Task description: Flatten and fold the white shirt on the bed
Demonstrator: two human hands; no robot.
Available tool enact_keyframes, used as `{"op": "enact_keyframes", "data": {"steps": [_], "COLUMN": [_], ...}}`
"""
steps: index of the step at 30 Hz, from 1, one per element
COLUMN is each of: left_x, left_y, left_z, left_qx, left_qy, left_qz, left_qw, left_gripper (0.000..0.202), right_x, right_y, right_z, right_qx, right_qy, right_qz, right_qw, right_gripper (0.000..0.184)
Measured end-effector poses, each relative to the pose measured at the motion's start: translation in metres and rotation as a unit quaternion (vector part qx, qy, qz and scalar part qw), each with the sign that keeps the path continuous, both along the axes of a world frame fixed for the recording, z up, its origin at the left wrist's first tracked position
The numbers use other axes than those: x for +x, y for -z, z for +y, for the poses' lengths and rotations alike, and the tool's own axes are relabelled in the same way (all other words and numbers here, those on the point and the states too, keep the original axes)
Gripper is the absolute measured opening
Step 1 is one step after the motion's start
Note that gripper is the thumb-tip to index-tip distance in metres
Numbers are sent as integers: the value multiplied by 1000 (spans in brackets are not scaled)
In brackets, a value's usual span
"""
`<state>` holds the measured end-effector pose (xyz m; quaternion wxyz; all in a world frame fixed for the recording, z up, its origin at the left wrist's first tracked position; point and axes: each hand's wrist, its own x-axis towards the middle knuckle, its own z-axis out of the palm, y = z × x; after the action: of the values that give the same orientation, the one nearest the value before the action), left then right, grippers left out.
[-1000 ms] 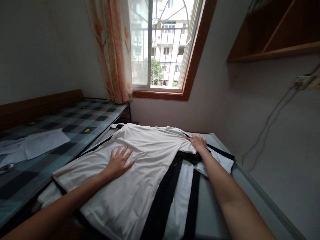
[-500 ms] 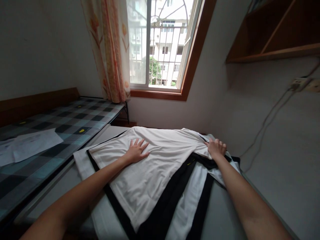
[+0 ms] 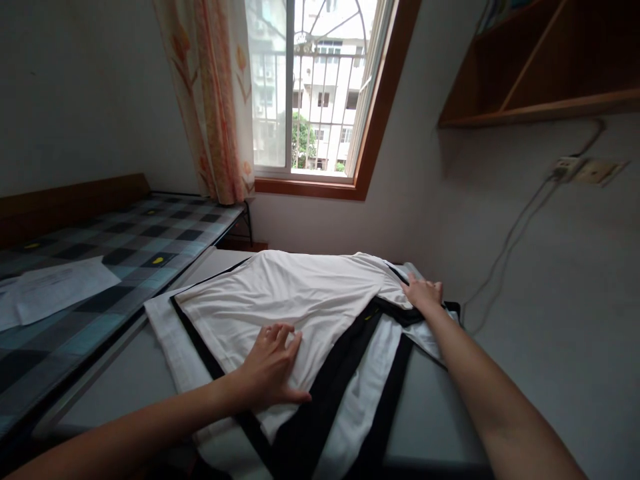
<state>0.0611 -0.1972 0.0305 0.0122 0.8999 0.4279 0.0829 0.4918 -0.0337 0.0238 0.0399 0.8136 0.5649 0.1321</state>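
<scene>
A white T-shirt (image 3: 300,283) lies spread over black and white clothes on a grey tabletop. Its surface is creased, mostly across the middle. Over the lower part of the shirt is my left hand (image 3: 273,363), open, with thumb and fingers apart and slightly bent. Whether its fingertips press on the cloth I cannot tell. My right hand (image 3: 424,295) is at the shirt's sleeve on the right, fingers bent down around the cloth, their tips partly hidden. Beneath the shirt, a black garment (image 3: 345,373) and a white strip of cloth (image 3: 367,380) fan out toward me.
To the left stands a bed with a checked mattress (image 3: 195,235), papers (image 3: 65,290) lying on it. Behind the table are a wall, a barred window (image 3: 320,100) and a flowered curtain (image 3: 213,100). A wooden shelf (image 3: 540,110) and cables (image 3: 510,240) are on the right wall.
My left hand has moved from the middle of the shirt toward me, to its lower part, and its fingers are more bent. My right hand stays at the sleeve. The view has shifted slightly.
</scene>
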Motion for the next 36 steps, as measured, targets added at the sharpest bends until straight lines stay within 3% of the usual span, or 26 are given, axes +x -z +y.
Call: {"op": "enact_keyframes", "data": {"steps": [4, 6, 13, 17, 20, 25, 31, 36], "left_x": [3, 6, 23, 26, 13, -28, -71, -93], "left_y": [-2, -3, -13, -16, -16, -12, -7, -11], "left_z": [-13, -15, -10, -7, -1, 24, 71, 114], "left_qx": [-48, -59, -107, -117, -103, -61, -51, -31], "left_qy": [5, 5, -11, 1, -6, -40, -100, -145], "left_qz": [8, 20, 65, 84, 90, 87, 61, 19], "left_qw": [999, 998, 992, 990, 991, 994, 992, 989], "left_gripper": [117, 112, 47, 35, 36, 34, 31, 21], "right_x": [-3, -5, -11, -14, -15, -25, -55, -81], "right_y": [-7, -12, -23, -20, -17, -8, -1, 1], "right_z": [-1, 0, -5, -13, -20, -31, -45, -43], "right_qx": [-51, -72, -87, -89, -88, -99, -69, -48], "right_qy": [-4, 2, 13, 14, 15, -13, -48, -44], "right_qz": [16, 28, 58, 71, 78, 76, 92, 121], "right_qw": [999, 997, 994, 993, 993, 992, 992, 990], "right_gripper": [44, 44, 45, 44, 43, 41, 39, 41]}}
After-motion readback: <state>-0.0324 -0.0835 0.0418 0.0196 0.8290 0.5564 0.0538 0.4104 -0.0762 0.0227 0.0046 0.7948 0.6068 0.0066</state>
